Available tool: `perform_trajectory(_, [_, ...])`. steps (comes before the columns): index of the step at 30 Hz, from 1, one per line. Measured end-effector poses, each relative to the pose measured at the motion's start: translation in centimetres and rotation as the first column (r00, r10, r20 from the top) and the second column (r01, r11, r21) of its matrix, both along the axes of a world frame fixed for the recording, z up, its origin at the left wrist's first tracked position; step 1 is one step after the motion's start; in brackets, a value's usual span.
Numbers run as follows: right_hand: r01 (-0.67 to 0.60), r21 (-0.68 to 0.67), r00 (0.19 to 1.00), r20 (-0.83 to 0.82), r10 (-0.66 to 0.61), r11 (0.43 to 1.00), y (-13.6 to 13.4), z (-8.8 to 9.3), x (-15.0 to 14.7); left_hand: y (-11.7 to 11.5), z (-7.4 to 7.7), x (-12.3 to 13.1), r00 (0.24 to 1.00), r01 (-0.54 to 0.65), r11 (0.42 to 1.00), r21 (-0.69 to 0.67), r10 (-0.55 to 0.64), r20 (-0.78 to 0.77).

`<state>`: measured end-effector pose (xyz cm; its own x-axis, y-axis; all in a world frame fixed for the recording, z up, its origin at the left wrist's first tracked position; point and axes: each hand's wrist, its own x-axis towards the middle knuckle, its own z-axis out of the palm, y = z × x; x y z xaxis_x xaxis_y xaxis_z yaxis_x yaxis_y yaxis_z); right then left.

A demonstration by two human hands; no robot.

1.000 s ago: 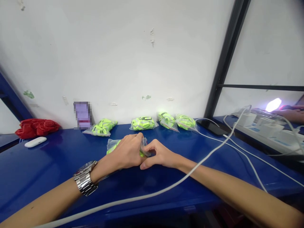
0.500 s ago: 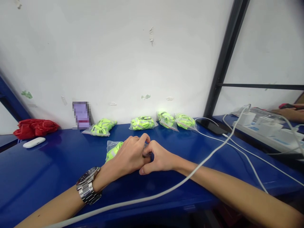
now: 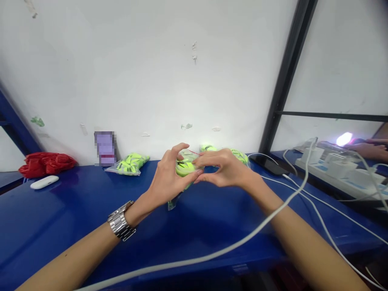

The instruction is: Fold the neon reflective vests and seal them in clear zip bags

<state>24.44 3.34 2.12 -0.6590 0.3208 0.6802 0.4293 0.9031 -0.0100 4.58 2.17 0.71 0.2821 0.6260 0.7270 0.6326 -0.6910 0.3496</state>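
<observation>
Both hands hold up a small clear zip bag of neon-yellow pieces [image 3: 184, 169] above the blue table [image 3: 60, 218]. My left hand [image 3: 169, 180], with a metal watch on its wrist, cups the bag from the left and below. My right hand [image 3: 222, 167] pinches the bag's top edge from the right. The bag's lower corner hangs down toward the tabletop.
More bags of neon-yellow pieces [image 3: 129, 163] lie along the white wall, some hidden behind my hands. A red cloth [image 3: 45, 162] and a white oval object [image 3: 44, 182] sit far left. White cables [image 3: 303, 190], a black phone [image 3: 268, 163] and a power strip [image 3: 339, 173] lie at right; another person's hand [image 3: 368, 149] is far right.
The bag was pressed on the table under both hands; now both hands have lifted it off the surface and hold it in the air, farther from me.
</observation>
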Motion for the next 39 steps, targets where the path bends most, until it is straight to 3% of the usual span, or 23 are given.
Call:
perform_trajectory(4, [0.125, 0.137, 0.99, 0.041, -0.132, 0.983, 0.4, 1.0, 1.0, 0.6, 1.7, -1.5, 0.984, 0.157, 0.982, -0.105, -0.164, -0.065])
perform_trajectory(7, [0.225, 0.235, 0.963, 0.091, -0.252, 0.946, 0.7, 1.8, 1.5, 1.3, 3.8, -3.2, 0.961, 0.18, 0.97, -0.165, -0.209, -0.179])
perform_trajectory(9, [0.308, 0.228, 0.934, 0.111, -0.339, 0.924, 0.7, 2.5, 1.9, 1.8, 5.0, -4.2, 0.92, 0.179, 0.957, -0.229, -0.245, -0.307])
perform_trajectory(11, [0.364, 0.129, 0.914, 0.139, -0.38, 0.923, 0.4, 3.3, 2.2, 2.1, 5.7, -5.0, 0.867, 0.189, 0.945, -0.268, -0.289, -0.407])
perform_trajectory(15, [0.279, -0.169, 0.94, 0.247, -0.233, 0.945, -1.0, 5.1, 2.3, 2.1, 5.7, -5.3, 0.815, 0.198, 0.963, -0.183, -0.266, -0.514])
perform_trajectory(17, [0.232, -0.247, 0.943, 0.295, -0.155, 0.941, -1.4, 5.7, 2.3, 1.9, 5.5, -5.1, 0.806, 0.216, 0.968, -0.128, -0.25, -0.537])
perform_trajectory(20, [0.29, -0.219, 0.928, 0.303, -0.217, 0.932, -1.2, 5.9, 2.6, 1.9, 5.5, -4.9, 0.807, 0.265, 0.962, -0.069, -0.26, -0.53])
perform_trajectory(25, [0.413, -0.106, 0.906, 0.152, -0.396, 0.904, -0.1, 4.8, 3.0, 2.7, 5.6, -5.0, 0.857, 0.259, 0.962, 0.084, -0.189, -0.479])
perform_trajectory(33, [0.236, -0.249, 0.968, 0.147, -0.204, 0.939, -0.3, 4.2, 2.3, 2.2, 5.6, -4.1, 0.854, 0.211, 0.976, -0.052, -0.21, -0.476])
perform_trajectory(39, [0.276, -0.111, 0.952, 0.168, -0.256, 0.955, -0.4, 3.2, 1.0, 1.7, 5.9, -3.2, 0.828, 0.17, 0.985, -0.026, -0.157, -0.538])
